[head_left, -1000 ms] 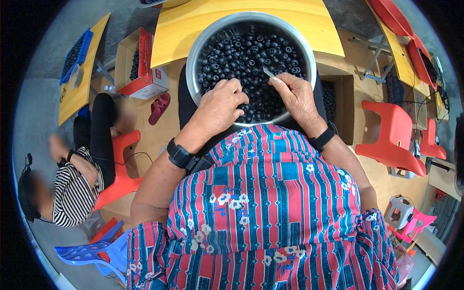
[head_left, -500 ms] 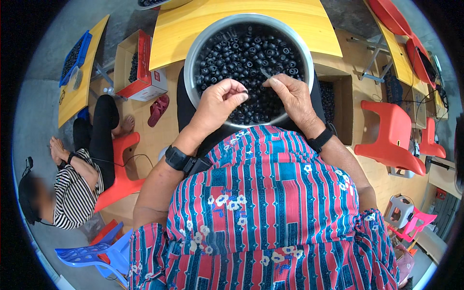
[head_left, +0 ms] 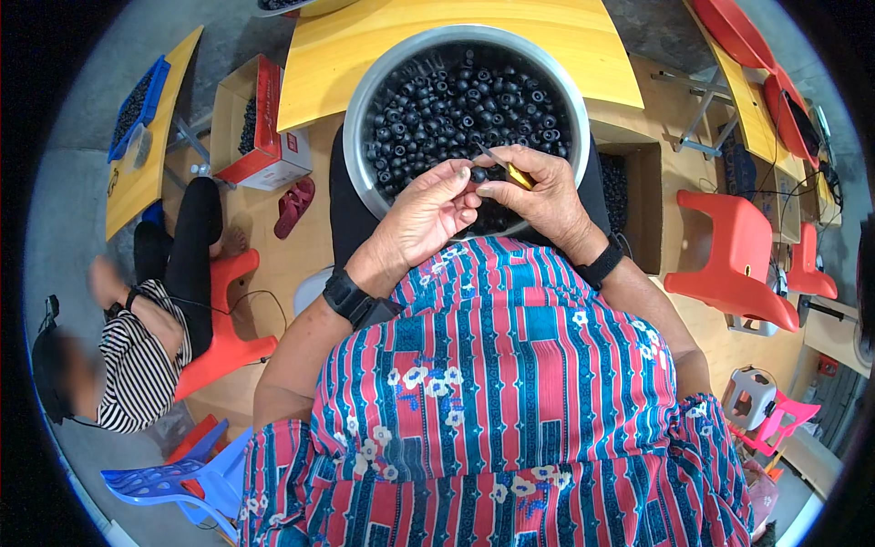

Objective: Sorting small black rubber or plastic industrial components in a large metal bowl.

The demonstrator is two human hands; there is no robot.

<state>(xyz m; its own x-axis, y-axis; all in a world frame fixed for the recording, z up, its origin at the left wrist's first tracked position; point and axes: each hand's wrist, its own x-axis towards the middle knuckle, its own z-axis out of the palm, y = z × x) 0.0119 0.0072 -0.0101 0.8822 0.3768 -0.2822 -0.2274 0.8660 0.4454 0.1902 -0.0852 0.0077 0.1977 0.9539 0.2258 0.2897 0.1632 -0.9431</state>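
Note:
A wide steel basin (head_left: 358, 173) sits at my lap, holding a heap of small black ring-shaped parts (head_left: 456, 109) with hollow centres. Over its near half, my left hand (head_left: 427, 208) is closed in a pinch on one such small black part (head_left: 478, 174), mostly covered by the fingers. Gripped in my right hand (head_left: 547, 191) is a small knife (head_left: 519, 177) with a yellow handle. Its thin blade points up and left, close beside the left fingertips. Both hands nearly touch each other.
A yellow table (head_left: 437, 16) stands beyond the basin. To the left are a carton (head_left: 260, 137), red slippers (head_left: 295, 206) and a seated person (head_left: 137, 365) in a striped top. An open carton (head_left: 645, 196) with dark parts and a red stool (head_left: 729, 255) stand right.
My hands have come together, the right moving left and slightly down. Its knife has turned, so the yellow handle now shows. The left palm has rolled more upward.

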